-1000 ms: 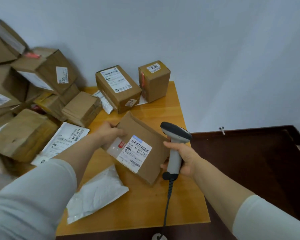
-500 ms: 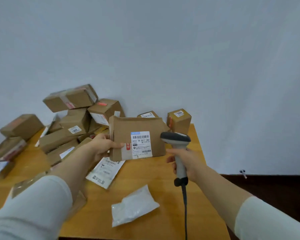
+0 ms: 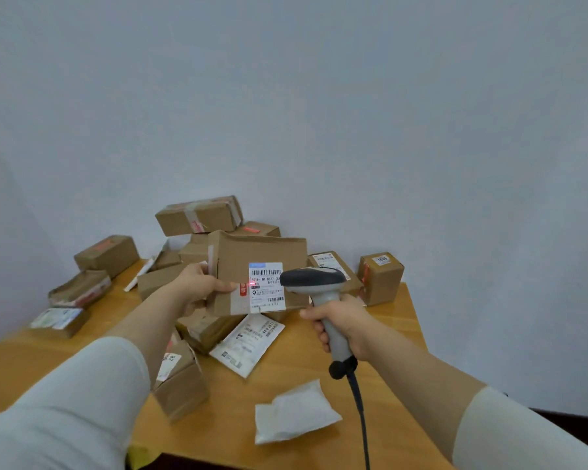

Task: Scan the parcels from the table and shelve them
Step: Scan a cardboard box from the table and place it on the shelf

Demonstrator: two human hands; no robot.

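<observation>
Scanning under way: left hand (image 3: 197, 283) grips a flat parcel (image 3: 258, 249), right hand (image 3: 340, 320) grips the scanner (image 3: 311, 279) at its 3 o'clock; many boxes (image 3: 199, 215) wait on the table (image 3: 398, 334), unshelved.

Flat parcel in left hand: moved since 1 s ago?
Yes. Against the 1006 box on the table, the flat parcel has risen clear of the tabletop and stands upright in the left hand, label facing the scanner in the right hand.
</observation>
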